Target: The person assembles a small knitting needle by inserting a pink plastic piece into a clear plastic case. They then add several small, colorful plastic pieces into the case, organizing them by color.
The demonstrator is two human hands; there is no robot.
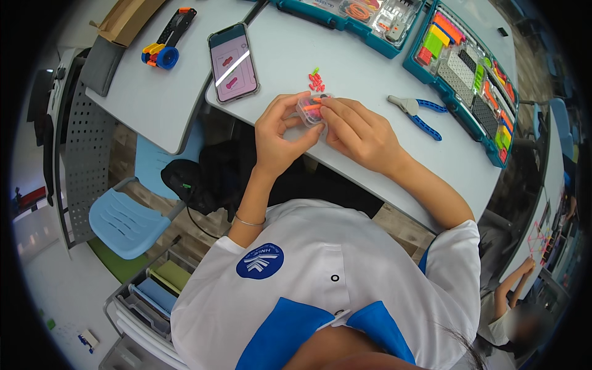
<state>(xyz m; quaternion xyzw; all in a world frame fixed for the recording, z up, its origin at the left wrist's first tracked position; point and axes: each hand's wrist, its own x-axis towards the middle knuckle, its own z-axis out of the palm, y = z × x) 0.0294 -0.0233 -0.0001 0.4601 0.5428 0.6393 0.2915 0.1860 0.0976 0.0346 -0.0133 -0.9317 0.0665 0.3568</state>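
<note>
near the smartphone, on its right, the left hand is curled snugly round a small clear plastic box. right hand's fingers are bunched at an orange piece there, can't tell if it's gripped. red pegs lie right of the phone, blue-handled pliers farther right.

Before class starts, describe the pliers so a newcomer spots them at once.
On the white table, find the rightmost open teal case. Between it and the right hand lie the pliers. Unlike the loose red pegs, they have two splayed blue handles.
</note>
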